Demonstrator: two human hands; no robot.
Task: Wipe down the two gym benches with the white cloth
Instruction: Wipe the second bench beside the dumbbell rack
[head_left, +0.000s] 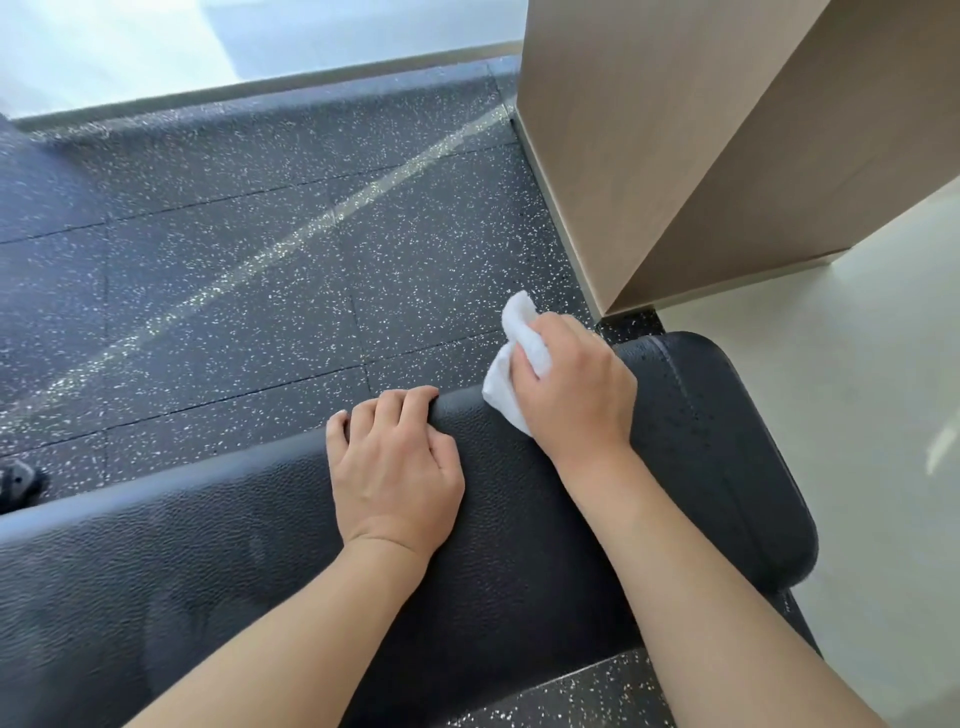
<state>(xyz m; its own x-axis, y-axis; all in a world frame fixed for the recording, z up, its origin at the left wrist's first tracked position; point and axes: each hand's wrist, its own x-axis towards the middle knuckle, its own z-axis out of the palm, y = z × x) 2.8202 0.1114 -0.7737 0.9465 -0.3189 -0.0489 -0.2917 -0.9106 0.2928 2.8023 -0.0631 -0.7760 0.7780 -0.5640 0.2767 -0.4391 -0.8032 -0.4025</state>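
Observation:
A black padded gym bench (218, 561) runs across the lower part of the view, from the left edge to its rounded end at the right. My right hand (576, 387) grips a crumpled white cloth (519, 358) and holds it against the bench's far edge near that end. My left hand (395, 462) rests on the bench top beside it, fingers curled over the far edge of the pad. Only one bench is in view.
Dark speckled rubber flooring (249, 249) stretches beyond the bench. A tan wooden column or cabinet (675, 145) stands at the upper right, close to the bench's end. Pale smooth floor (857, 389) lies to the right. A window wall (156, 47) runs along the back.

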